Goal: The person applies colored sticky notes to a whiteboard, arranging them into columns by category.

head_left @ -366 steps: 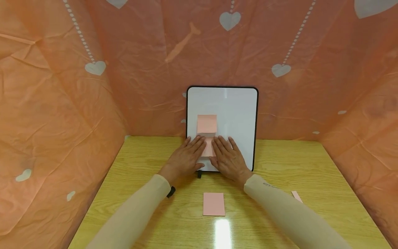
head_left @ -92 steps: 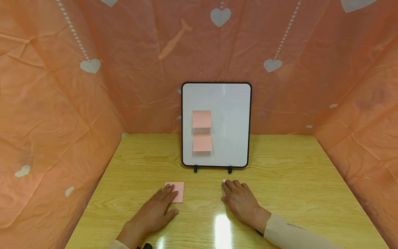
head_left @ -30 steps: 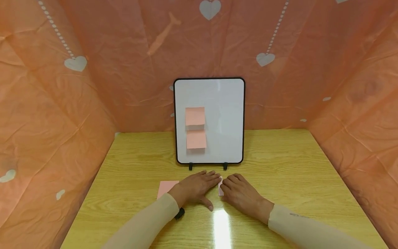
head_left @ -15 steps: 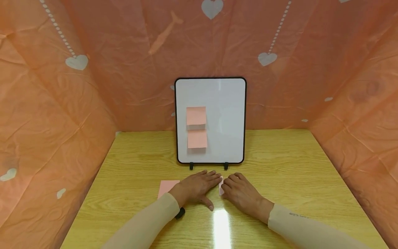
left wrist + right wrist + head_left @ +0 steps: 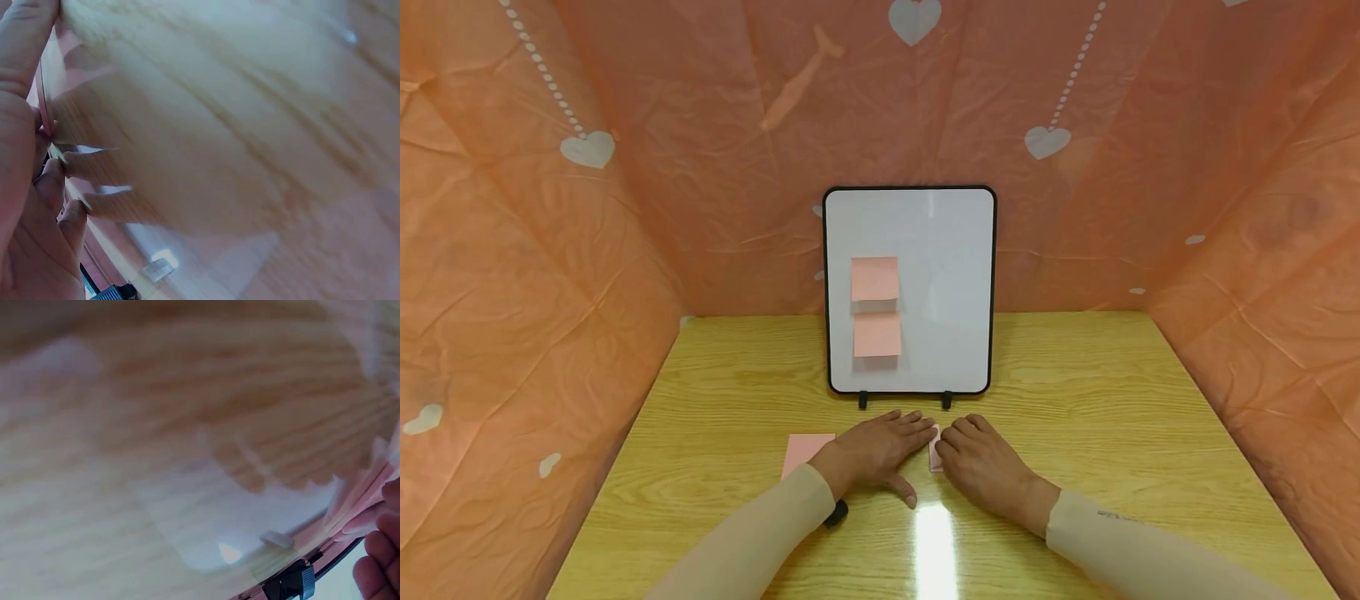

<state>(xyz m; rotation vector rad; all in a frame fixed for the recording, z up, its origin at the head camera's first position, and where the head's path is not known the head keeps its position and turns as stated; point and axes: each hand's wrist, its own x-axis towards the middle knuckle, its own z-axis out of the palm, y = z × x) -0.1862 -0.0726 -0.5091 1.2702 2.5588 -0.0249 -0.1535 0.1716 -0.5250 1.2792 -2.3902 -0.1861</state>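
On the table before the whiteboard, a narrow pink sticky note pad (image 5: 935, 451) lies between my hands in the head view. The left hand (image 5: 876, 450) lies palm down with straight, spread fingers, and its fingertips touch the pad's far left edge. My right hand (image 5: 988, 467) has curled fingers and pinches the pad's right side; they hide part of it. A square pink sticky note pad (image 5: 805, 452) sits partly under the left wrist. Two square pink notes, the upper note (image 5: 874, 278) and the lower note (image 5: 877, 334), stick to the whiteboard's left half.
The whiteboard (image 5: 943, 292) has a black frame and stands upright on two small black feet at the table's back. Orange cloth (image 5: 722, 167) with pale hearts hangs behind and at both sides. The wooden table (image 5: 1075, 400) shines near its front.
From the whiteboard, both hands have come down to the table. The square pad has shifted left, and my left hand has moved right from it to the narrow pad. Little differs in the last second.
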